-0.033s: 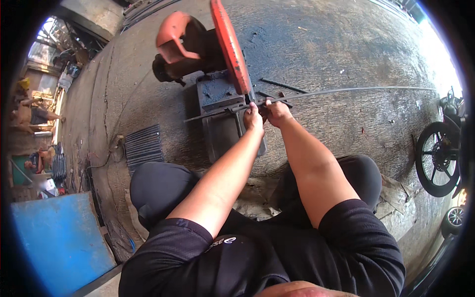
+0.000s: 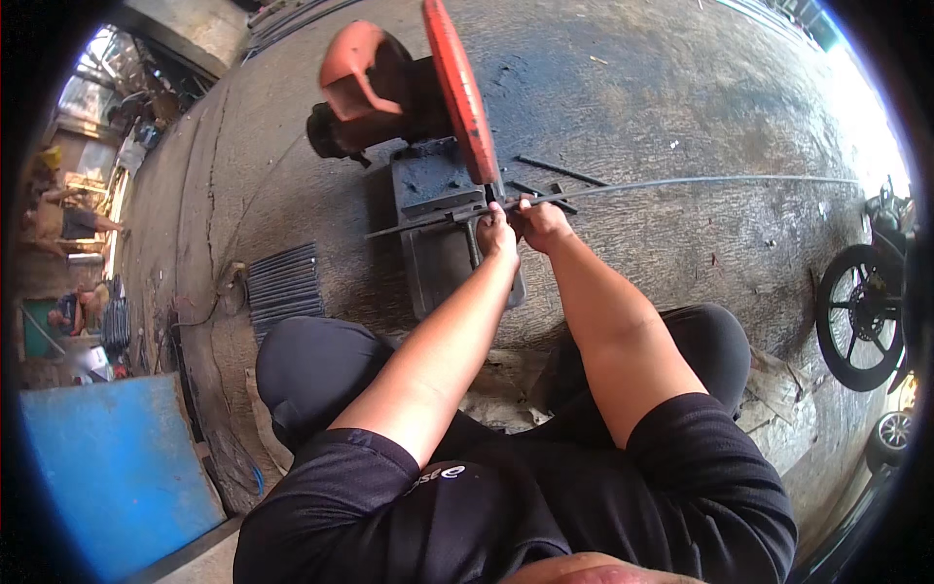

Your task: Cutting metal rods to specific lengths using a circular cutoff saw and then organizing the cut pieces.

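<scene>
A long thin metal rod [image 2: 632,185] lies across the base of a red cut-off saw [image 2: 462,102] and reaches far to the right. My left hand [image 2: 498,238] is closed around the rod close to the saw's vise, thumb on top. Just right of it, my right hand [image 2: 545,226] grips the same rod, its fingers curled underneath and partly hidden. The saw's round guard stands above the rod, just beyond my hands. The grey saw base [image 2: 423,273] sits on the floor in front of my knees.
Several cut rods [image 2: 284,287] lie side by side left of the saw. Short dark bars [image 2: 562,171] rest on the floor beyond my right hand. A motorcycle wheel [image 2: 858,316] stands at the right, a blue panel [image 2: 117,467] at the lower left. People sit at the far left.
</scene>
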`<action>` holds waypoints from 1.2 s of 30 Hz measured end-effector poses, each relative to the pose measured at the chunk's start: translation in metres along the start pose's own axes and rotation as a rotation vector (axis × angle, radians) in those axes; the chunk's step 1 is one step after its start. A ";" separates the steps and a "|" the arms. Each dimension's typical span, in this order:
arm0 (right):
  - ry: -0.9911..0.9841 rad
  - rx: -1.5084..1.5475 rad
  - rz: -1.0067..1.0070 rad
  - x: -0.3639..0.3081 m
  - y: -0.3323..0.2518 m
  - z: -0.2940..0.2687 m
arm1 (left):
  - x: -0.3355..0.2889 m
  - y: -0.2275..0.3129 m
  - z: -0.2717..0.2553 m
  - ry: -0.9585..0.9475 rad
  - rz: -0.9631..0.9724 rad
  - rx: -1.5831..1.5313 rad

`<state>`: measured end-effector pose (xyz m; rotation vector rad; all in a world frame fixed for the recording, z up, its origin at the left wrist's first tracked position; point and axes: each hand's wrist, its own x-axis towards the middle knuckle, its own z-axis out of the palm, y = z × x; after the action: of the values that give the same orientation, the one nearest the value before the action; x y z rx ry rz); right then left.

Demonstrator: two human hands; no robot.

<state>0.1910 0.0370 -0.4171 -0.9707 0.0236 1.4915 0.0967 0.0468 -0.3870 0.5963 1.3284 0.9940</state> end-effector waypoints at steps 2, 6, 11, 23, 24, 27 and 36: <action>-0.127 -0.014 0.012 0.001 0.020 0.010 | -0.001 0.011 -0.010 0.282 0.188 0.157; -0.240 -0.240 -0.076 0.003 0.060 0.056 | 0.000 0.051 -0.052 0.390 0.280 0.198; -0.248 0.026 0.111 -0.026 0.082 0.137 | 0.000 0.122 -0.110 0.473 0.159 0.300; 0.591 -0.106 0.002 -0.019 0.044 0.104 | 0.031 0.143 -0.201 0.627 0.142 0.081; 0.670 -0.211 -0.053 -0.016 0.037 0.094 | 0.035 0.140 -0.203 0.618 0.145 0.108; 0.544 -0.076 -0.049 -0.012 0.026 0.078 | 0.050 0.137 -0.206 0.621 0.099 0.189; 0.001 -0.020 -0.112 0.069 0.027 -0.008 | 0.095 0.122 -0.191 0.328 0.019 -0.429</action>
<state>0.1835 0.0831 -0.4752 -0.9730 -0.0442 1.3906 -0.1233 0.1544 -0.3698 0.1217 1.3351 1.3861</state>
